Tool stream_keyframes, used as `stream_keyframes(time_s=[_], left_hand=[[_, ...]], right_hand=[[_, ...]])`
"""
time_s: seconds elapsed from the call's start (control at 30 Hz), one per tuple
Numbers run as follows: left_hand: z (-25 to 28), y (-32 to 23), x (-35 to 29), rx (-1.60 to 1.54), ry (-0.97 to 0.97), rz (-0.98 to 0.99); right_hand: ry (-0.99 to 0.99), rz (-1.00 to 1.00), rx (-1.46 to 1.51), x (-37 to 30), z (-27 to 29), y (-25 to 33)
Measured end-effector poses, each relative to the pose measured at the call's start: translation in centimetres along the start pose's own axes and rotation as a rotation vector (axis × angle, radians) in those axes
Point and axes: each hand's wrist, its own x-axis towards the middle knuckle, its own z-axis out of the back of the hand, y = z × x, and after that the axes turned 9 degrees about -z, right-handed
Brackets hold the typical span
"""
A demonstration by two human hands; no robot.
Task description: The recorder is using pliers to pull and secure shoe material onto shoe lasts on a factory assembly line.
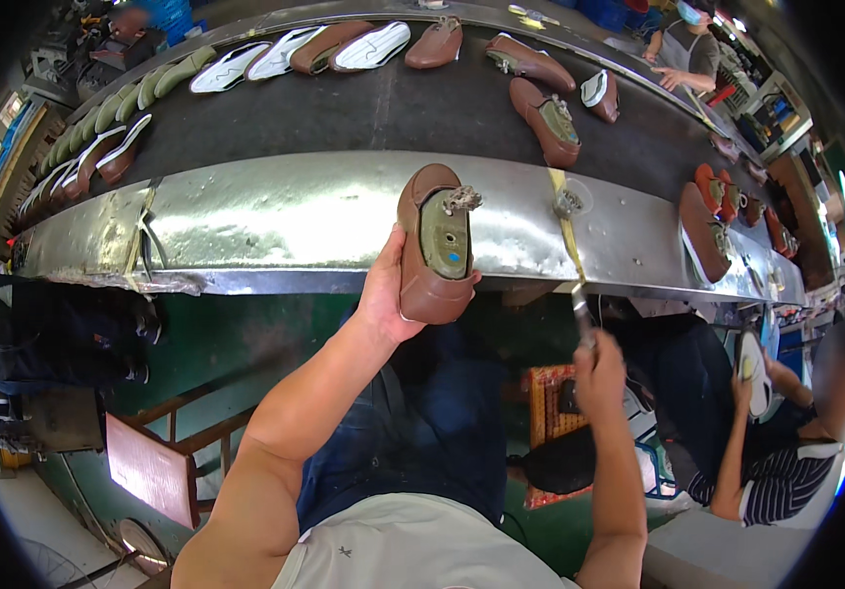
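My left hand grips a brown shoe upper mounted on a green last, held upright in front of the metal edge of a conveyor. A metal pin sticks out at the top of the last. My right hand is closed around a thin tool that points up toward the conveyor edge, to the right of the shoe. My forearms come in from the lower edge, over blue trousers.
The dark belt carries several brown shoes on lasts and white soles. A person in a striped top sits at my right holding a white sole. Another person stands across the belt. A wooden stool stands lower left.
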Motion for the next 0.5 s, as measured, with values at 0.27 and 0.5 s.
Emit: stream_keyframes(time_s=[0.27, 0.5], left_hand=[[-1.8, -0.1, 8.1, -0.066, 0.086, 0.037], [-5.0, -2.8, 19.7, 0.089, 0.099, 0.05]], right_hand=[[-0.306, -0.084, -0.326, 18.6, 0.6, -9.6], [-0.248, -0.169, -0.305, 20.8, 1.0, -9.9]])
